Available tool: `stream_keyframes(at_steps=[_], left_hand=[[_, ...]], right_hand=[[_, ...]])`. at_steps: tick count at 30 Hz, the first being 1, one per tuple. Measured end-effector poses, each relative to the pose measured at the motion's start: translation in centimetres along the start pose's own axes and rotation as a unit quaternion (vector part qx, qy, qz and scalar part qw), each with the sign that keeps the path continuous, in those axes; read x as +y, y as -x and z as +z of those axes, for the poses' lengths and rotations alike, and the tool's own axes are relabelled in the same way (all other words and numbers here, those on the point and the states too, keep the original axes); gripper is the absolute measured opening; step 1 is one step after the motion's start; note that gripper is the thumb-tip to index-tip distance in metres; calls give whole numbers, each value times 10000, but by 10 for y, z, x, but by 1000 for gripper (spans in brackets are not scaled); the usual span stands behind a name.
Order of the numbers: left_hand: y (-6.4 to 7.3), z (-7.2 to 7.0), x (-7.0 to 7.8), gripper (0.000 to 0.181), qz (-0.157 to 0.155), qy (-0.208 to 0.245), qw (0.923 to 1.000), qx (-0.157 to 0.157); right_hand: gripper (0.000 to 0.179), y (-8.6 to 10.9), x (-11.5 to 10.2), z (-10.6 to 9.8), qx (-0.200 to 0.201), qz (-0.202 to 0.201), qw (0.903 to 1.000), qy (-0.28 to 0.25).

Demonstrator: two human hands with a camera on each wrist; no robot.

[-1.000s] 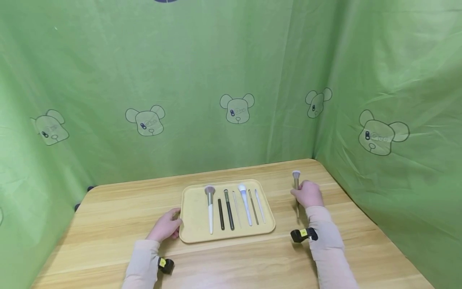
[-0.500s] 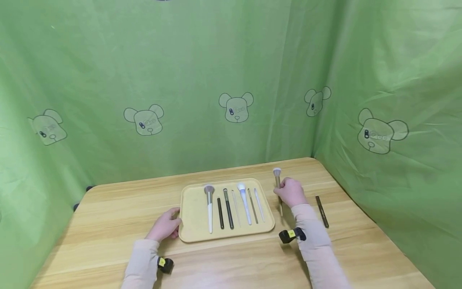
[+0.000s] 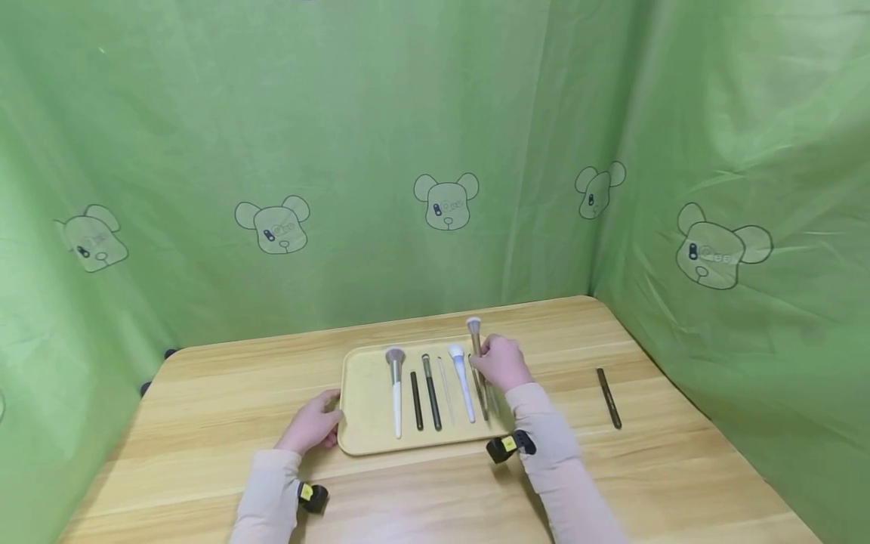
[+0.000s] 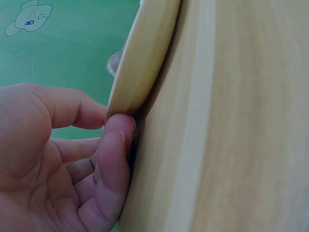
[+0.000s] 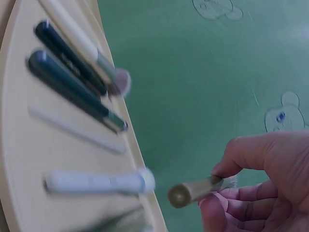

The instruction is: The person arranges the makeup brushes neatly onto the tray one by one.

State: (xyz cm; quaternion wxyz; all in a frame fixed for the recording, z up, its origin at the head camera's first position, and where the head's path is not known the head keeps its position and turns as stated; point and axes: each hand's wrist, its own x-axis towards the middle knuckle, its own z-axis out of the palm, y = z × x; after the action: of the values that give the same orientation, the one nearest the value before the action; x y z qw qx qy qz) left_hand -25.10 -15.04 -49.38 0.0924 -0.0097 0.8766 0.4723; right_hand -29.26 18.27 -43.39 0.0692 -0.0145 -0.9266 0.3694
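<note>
My right hand [image 3: 501, 363] pinches a makeup brush [image 3: 474, 332] with a gold-brown handle and pale bristles, bristle end pointing away from me. It hangs over the right side of the yellow tray [image 3: 370, 446]. In the right wrist view the handle's round end [image 5: 179, 196] faces the camera, between thumb and fingers. At the tray's left edge my left hand [image 3: 309, 427] grips the rim, thumb and fingers on either side of it in the left wrist view. On the tray lie a large white-handled brush [image 3: 397, 393], two dark-handled ones [image 3: 431, 397], a white fluffy brush [image 3: 463, 385] and several thin ones.
A short dark brown stick-like piece [image 3: 609, 399] lies on the wooden table [image 3: 680, 468] to the right of the tray. Green curtains [image 3: 367, 151] with bear-head prints hang behind and at the sides of the table.
My right hand has carried the makeup brush leftward from the right of the table to over the tray. This uncovered the dark brown piece. My left hand has stayed at the tray's rim.
</note>
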Motion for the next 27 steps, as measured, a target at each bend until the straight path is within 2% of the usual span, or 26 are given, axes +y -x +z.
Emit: stream_keyframes(at_steps=[11, 19, 27], left_hand=[[-2, 1, -1, 60, 9, 6, 10000, -8], [-3, 0, -3, 60, -11, -3, 10000, 9], [-2, 0, -3, 59, -3, 13, 10000, -15]], right_hand=[[10, 7, -41, 38, -370, 2, 9980, -511], [10, 13, -67, 66, -764, -169, 9929, -893], [12, 16, -81, 93, -904, -327, 9909, -943]])
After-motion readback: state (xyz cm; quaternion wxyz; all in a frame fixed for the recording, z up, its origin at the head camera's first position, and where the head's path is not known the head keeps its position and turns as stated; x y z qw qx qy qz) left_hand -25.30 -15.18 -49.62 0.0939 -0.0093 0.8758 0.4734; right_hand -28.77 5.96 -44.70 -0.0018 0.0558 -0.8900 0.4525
